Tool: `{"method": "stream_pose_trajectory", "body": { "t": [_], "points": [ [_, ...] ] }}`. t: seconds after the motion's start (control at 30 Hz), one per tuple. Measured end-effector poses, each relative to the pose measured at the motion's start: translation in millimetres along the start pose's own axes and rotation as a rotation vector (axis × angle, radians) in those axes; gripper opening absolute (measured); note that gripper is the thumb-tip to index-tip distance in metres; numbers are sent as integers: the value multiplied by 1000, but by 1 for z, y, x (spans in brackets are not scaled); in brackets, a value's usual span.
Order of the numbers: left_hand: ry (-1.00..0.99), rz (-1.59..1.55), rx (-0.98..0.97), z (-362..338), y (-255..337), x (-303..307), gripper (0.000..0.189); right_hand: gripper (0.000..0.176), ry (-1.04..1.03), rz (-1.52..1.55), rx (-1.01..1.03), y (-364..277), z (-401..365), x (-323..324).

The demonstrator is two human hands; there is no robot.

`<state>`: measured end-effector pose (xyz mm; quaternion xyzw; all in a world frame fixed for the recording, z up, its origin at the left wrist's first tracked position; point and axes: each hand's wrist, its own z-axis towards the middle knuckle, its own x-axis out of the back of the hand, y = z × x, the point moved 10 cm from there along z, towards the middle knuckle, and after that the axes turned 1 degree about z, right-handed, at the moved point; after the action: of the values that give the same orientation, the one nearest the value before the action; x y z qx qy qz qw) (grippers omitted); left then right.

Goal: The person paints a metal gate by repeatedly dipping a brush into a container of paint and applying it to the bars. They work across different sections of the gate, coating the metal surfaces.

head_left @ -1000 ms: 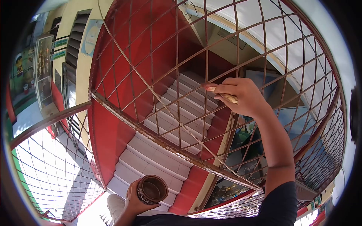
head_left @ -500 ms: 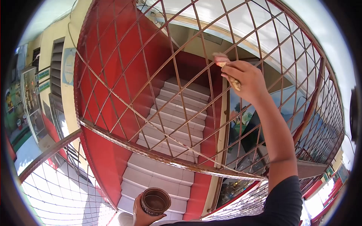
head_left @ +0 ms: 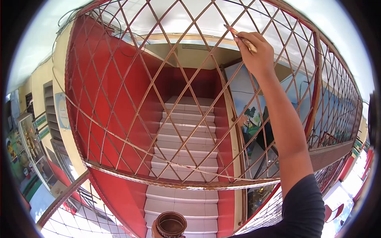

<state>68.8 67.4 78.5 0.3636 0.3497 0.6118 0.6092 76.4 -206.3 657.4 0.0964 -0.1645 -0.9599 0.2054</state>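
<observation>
My right hand (head_left: 257,55) is raised high, fingers closed around the wooden handle of a paintbrush (head_left: 249,45). The brush tip points up and left, right at a thin bar of the brown metal lattice grille (head_left: 186,185). Low in the view, my left hand (head_left: 155,231) grips a brown pot (head_left: 171,224) by its side. Brownish liquid shows inside the pot, which is held upright with its mouth facing up. The lower part of the left hand is cut off by the frame edge.
Behind the grille, pale tiled stairs (head_left: 184,137) climb between red walls (head_left: 107,91). A painted mural (head_left: 248,103) covers the wall at right. A thin cable (head_left: 127,142) sags across the grille. At far left stands a glass-fronted cabinet (head_left: 33,146).
My right hand has moved upward with the paintbrush, to a higher part of the grille. The view has tilted and shifted, and the pot sits lower in the frame.
</observation>
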Motion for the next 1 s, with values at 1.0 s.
{"method": "stream_pose_trajectory", "body": {
  "t": [1.0],
  "points": [
    [293,-196,109,17,-34,14,117,20,-464,412,-865,-105,-408,163]
  ]
}}
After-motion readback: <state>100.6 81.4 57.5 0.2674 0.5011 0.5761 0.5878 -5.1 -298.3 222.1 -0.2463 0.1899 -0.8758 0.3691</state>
